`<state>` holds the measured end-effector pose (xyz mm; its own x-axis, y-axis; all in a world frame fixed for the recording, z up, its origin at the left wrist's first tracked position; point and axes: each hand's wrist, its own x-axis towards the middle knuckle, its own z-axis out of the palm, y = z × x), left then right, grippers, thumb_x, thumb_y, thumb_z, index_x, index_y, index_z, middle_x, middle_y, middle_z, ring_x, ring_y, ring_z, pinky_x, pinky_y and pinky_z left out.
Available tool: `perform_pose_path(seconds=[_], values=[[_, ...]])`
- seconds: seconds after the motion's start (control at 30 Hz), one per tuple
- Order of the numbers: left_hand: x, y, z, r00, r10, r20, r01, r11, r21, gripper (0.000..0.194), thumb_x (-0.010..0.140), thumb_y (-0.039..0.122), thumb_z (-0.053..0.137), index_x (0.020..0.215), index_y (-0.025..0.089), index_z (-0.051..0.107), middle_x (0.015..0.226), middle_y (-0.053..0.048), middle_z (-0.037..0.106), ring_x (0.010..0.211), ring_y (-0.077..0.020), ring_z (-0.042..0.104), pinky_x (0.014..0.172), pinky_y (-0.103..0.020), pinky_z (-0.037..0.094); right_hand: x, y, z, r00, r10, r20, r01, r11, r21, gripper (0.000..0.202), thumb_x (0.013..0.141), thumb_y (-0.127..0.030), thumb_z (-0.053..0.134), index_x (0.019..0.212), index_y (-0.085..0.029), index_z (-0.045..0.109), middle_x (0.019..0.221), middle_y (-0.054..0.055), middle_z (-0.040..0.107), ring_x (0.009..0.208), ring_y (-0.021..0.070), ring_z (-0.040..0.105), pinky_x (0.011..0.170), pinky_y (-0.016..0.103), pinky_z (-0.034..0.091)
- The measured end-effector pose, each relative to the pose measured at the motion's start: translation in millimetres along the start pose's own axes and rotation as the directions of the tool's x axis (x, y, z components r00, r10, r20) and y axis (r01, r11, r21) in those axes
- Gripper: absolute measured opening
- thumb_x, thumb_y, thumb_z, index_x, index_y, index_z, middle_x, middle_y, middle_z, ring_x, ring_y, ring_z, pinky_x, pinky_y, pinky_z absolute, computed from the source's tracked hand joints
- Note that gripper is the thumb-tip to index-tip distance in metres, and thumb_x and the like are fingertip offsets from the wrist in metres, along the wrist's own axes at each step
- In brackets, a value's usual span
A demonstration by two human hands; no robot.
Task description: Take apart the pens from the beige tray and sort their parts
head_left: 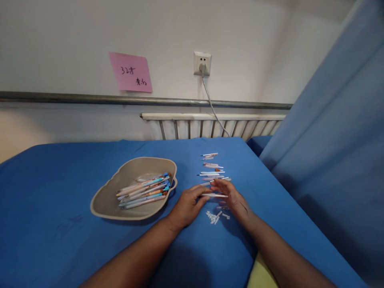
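Note:
Between the thumb and fingers of my left hand [186, 206] is a slim whitish pen barrel [216, 195], held roughly level and pointing right. My right hand [235, 200] is at its other end, fingers stretched out and apart; whether they touch the barrel I cannot tell. Just beyond both hands, pen parts and refills [212, 173] lie in small rows on the blue cloth. Small white pieces [212, 217] are heaped nearer to me, below the hands. A few pinkish parts [222, 205] are partly hidden by my right hand.
Left of my hands stands a beige basin [105, 200] with several assembled pens [145, 192]. The blue cloth-covered table [60, 180] meets a wall with a metal rail [90, 98] and a plugged-in cable [211, 104]. A blue curtain [336, 120] hangs on the right.

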<state>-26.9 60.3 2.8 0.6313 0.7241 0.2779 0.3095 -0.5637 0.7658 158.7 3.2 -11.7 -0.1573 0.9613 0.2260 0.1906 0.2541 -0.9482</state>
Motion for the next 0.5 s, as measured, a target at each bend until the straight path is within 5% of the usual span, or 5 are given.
perform_pose_path(seconds=[0.17,0.37,0.5], values=[[0,2,0.1,0.999,-0.008,0.039,0.008,1.0,0.007,0.022,0.09,0.027,0.049,0.104,0.024,0.065,0.097,-0.002,0.067,0.091,-0.0172,0.06,0.084,-0.027,0.045,4,13,-2,0.999,0.037,-0.032,-0.039,0.998,-0.057,0.054,0.092,-0.055,0.013,0.133,-0.026,0.034,0.132,0.012,0.049,0.118,0.0228,0.05,0.091,0.039,0.044],[-2,5,4.0,0.98,0.043,0.192,-0.042,0.999,-0.006,0.03,0.093,0.027,0.044,0.119,0.027,0.059,0.11,-0.003,0.065,0.102,-0.0178,0.058,0.091,-0.028,0.041,5,5,-1,0.997,-0.057,-0.056,0.071,0.956,0.286,0.062,0.086,-0.067,0.024,0.127,-0.026,0.043,0.131,0.014,0.05,0.122,0.0266,0.046,0.093,0.043,0.041],[-4,6,7.3,0.974,0.05,0.22,-0.038,0.998,-0.058,0.03,0.091,0.027,0.045,0.117,0.024,0.06,0.111,-0.005,0.065,0.101,-0.0197,0.057,0.09,-0.03,0.042,5,-6,1,0.999,0.034,-0.039,-0.026,0.982,0.186,0.068,0.085,-0.069,0.009,0.128,-0.026,0.041,0.132,0.013,0.05,0.122,0.0241,0.046,0.092,0.041,0.042]])
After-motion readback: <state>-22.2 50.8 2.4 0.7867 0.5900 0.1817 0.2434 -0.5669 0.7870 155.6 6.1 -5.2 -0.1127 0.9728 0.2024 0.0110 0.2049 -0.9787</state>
